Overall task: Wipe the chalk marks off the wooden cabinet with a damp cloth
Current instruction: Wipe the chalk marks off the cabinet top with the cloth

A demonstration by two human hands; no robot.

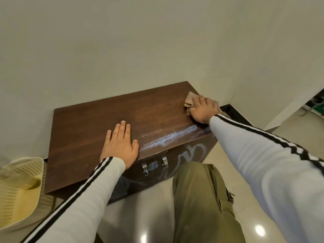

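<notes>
Cloth (pixel 190 99) is under my right hand (pixel 201 109), pressed flat on the far right corner of the cabinet top (pixel 98 127). My fingers are spread out on the cloth and push it down, so my hand is flat on it and not curled around it. It is a checked cloth, and bits of it stick out past my fingers. My left hand (pixel 120 146) is open too, palm down, flat on the wood near the front edge, well apart from the cloth, and it holds nothing. Between my two hands, along the front edge of the top, there is a white smear of chalk (pixel 168 138). More chalk scribbles (pixel 191 153) are on the front doors of the cabinet, close to two shiny metal handles (pixel 154 164). Both my sleeves (pixel 259 155) are grey with black and white stripes. My knee in green trousers (pixel 199 199) is right in front of the cabinet. A pale yellow basket (pixel 21 188) with little holes sits on the floor at the left end of the cabinet. The cabinet stands against a plain wall (pixel 122 50).
</notes>
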